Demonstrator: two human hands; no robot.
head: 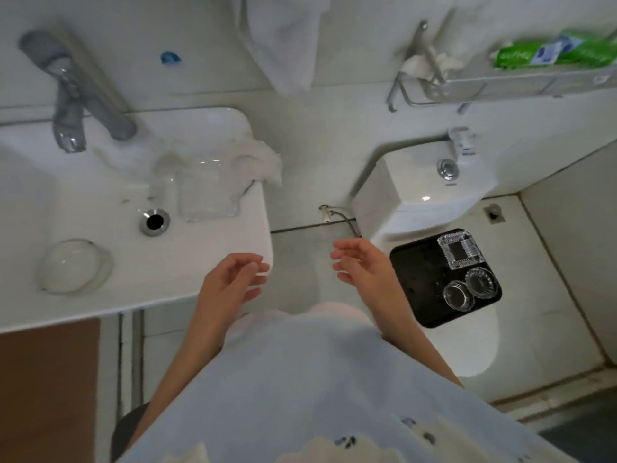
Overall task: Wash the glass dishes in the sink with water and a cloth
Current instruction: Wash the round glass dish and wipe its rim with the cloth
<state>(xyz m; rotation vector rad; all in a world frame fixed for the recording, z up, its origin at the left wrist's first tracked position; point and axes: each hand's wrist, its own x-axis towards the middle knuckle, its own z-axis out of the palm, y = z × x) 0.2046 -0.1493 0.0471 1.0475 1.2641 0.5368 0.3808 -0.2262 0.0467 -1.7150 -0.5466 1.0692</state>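
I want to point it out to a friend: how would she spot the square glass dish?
Find the white toilet right of the sink; a black tray lies on its closed lid. At the tray's far end sits the square glass dish, faceted and angular, while its neighbours, a ribbed dish and a plain dish, are small and round.

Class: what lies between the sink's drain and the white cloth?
A clear glass dish lies between the drain and the cloth, seen in the head view.
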